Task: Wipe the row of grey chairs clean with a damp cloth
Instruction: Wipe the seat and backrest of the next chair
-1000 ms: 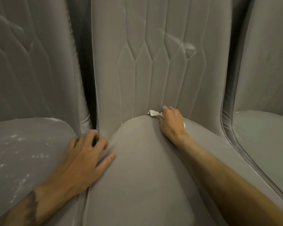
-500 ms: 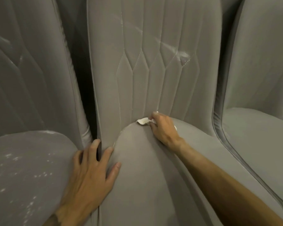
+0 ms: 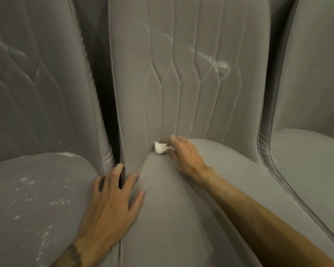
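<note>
Three grey upholstered chairs stand side by side. The middle chair (image 3: 183,218) fills the centre, its quilted backrest (image 3: 181,74) rising behind. My right hand (image 3: 185,157) holds a small white cloth (image 3: 160,148) and presses it into the crease where seat meets backrest. A tip of the cloth sticks out left of my fingers. My left hand (image 3: 112,205) lies flat with spread fingers over the gap between the left chair's seat (image 3: 31,199) and the middle seat.
White specks dot the left seat, and pale smears mark the middle backrest at upper right. The right chair (image 3: 312,155) sits close, its piped edge curving down. A dark narrow gap (image 3: 106,116) separates the left and middle backrests.
My right hand has slid the cloth leftward along the crease. My left hand has flattened and shifted toward the gap between the seats. The view has moved slightly.
</note>
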{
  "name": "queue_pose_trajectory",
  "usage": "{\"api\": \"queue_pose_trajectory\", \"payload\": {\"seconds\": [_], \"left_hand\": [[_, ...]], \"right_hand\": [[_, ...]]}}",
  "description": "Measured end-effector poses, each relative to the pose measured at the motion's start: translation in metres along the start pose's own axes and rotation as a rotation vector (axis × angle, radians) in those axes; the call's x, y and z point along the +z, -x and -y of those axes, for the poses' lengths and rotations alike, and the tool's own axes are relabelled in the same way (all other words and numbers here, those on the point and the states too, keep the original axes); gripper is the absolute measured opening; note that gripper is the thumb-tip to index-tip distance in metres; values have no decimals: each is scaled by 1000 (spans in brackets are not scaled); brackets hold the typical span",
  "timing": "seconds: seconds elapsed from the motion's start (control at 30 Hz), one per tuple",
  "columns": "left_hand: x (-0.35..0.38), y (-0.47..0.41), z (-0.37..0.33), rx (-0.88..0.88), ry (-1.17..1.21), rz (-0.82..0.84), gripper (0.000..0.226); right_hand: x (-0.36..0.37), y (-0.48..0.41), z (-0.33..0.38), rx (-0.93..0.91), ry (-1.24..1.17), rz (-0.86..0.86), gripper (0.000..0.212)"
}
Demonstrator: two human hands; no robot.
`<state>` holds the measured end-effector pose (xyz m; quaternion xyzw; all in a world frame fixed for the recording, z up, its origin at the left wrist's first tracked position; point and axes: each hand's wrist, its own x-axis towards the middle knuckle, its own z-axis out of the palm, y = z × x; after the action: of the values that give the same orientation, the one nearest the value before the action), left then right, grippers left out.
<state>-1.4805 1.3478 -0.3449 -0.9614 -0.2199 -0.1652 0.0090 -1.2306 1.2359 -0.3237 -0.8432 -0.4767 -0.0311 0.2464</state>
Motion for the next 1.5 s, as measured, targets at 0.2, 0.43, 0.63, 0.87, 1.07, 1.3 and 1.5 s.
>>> {"api": "queue_pose_trajectory", "payload": {"seconds": [0.2,0.43,0.63,0.87,1.07,1.3,1.5], "left_hand": [[7,-1,1,2,-6,-15,48],[7,0,4,-9,5,-1,46],[12,-1,5,-7,27,-8,43],[7,-1,4,-2,51,-18,42],[0,0,3,-21,98,-21,44],[-16,-2,12,-7,197,87,51],[-27,-7,43,140,227,189,60]], "right_hand": [[9,-10,-4,346,145,-124,34],[19,7,25,-125,12,44,25],[18,-10,8,206,92,-41,33],[16,27,47,-195,-90,94,10],[27,14,57,12,-17,-61,19],[15,27,60,-171,-111,122,13],[32,55,90,-119,-43,-35,18]]}}
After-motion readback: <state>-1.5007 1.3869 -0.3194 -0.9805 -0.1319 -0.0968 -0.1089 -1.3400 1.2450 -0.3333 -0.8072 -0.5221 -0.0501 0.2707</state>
